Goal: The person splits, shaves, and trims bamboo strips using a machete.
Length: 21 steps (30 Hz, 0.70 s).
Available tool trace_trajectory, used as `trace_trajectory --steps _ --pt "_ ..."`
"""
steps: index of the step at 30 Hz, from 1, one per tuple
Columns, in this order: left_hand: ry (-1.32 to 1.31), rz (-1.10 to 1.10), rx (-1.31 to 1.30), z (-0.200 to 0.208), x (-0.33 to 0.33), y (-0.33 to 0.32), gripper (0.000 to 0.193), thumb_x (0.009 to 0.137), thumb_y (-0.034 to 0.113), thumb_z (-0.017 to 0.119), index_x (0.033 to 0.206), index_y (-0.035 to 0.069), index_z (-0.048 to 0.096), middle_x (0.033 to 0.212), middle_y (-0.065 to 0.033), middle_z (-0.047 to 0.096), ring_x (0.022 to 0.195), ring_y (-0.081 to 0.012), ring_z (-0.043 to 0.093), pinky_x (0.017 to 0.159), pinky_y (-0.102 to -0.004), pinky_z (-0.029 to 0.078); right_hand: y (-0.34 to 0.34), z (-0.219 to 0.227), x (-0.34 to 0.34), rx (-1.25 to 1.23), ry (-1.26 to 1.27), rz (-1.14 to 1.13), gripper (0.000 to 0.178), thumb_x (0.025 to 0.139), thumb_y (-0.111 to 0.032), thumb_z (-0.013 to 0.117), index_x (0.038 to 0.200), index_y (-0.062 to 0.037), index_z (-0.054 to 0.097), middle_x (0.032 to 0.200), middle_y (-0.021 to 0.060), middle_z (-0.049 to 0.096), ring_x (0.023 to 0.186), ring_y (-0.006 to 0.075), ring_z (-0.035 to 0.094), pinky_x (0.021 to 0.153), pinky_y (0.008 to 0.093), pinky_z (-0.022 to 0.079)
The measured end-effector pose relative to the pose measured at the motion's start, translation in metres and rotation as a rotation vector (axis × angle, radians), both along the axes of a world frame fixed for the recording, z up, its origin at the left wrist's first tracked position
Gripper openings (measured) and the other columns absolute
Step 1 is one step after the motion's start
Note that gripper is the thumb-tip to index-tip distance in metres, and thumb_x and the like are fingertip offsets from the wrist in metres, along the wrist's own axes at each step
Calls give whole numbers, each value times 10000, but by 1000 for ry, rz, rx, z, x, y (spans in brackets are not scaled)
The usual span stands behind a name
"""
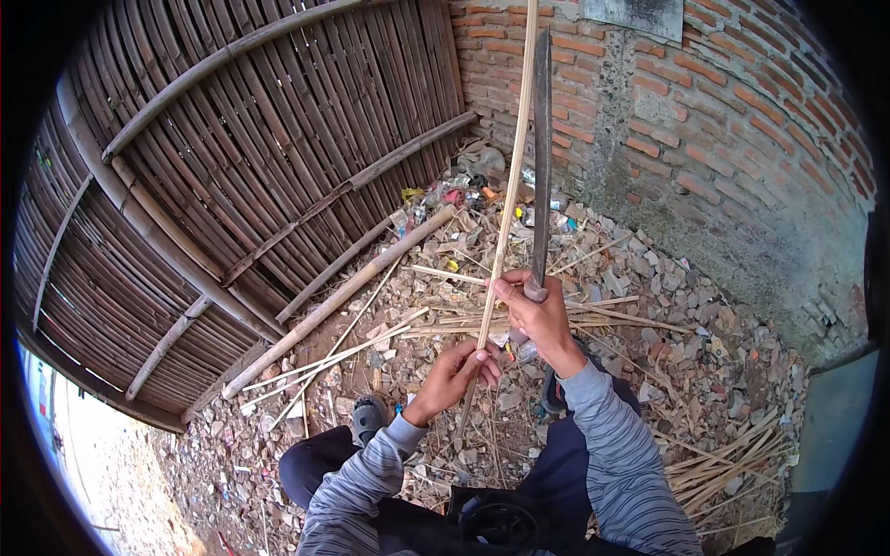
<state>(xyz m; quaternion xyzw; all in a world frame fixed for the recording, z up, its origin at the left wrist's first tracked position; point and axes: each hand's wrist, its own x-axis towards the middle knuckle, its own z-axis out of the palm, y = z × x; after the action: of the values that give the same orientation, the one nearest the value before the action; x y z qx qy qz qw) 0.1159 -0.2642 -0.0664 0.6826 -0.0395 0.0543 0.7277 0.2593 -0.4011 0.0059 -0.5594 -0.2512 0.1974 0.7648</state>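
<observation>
Between the slatted fence [287, 111] on the left and the brick wall [709, 153] on the right, a long pale strip [506, 213] stands before the person over the rubble, its long axis running away from the body, far end leaning slightly right. The knife [542, 139] points nearly the same way just beside it, its handle closed in the right hand [542, 320], whose thumb and finger also pinch the strip; the left hand [452, 375] pinches it lower down, and print on the scattered litter [454, 197] is too small to read.

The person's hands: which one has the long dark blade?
The right hand: the dark blade rises from its grip. The left hand, lower in the picture, holds only pale bamboo.
</observation>
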Motion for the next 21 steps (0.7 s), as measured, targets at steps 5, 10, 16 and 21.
trace_trajectory --steps 5,10,16,21 --pt "45 239 17 -2 -16 -1 332 1160 330 412 1024 67 563 667 78 375 570 -36 310 522 -235 249 -3 -7 8 -115 -268 -102 347 990 -354 753 930 -12 738 607 -68 539 486 32 416 442 294 284" --pt "-2 355 206 3 -26 3 342 1157 297 427 974 54 584 649 67 416 577 -36 359 531 -239 288 -16 -15 14 -371 -576 -176 469 994 -504 697 912 -44 740 546 -25 511 471 88 454 456 334 338" --pt "43 448 294 17 -42 12 343 1149 271 448 945 40 600 617 36 439 555 -60 396 526 -269 325 -23 -32 7 -576 -1027 -206 593 940 -651 675 935 -61 737 505 54 568 443 231 602 444 377 451" --pt "21 510 476 11 -53 14 340 1140 247 461 913 31 594 614 27 443 552 -78 409 516 -294 329 -23 -50 14 -695 -1126 -105 645 934 -693 649 987 -58 747 521 59 588 446 250 618 446 410 476"
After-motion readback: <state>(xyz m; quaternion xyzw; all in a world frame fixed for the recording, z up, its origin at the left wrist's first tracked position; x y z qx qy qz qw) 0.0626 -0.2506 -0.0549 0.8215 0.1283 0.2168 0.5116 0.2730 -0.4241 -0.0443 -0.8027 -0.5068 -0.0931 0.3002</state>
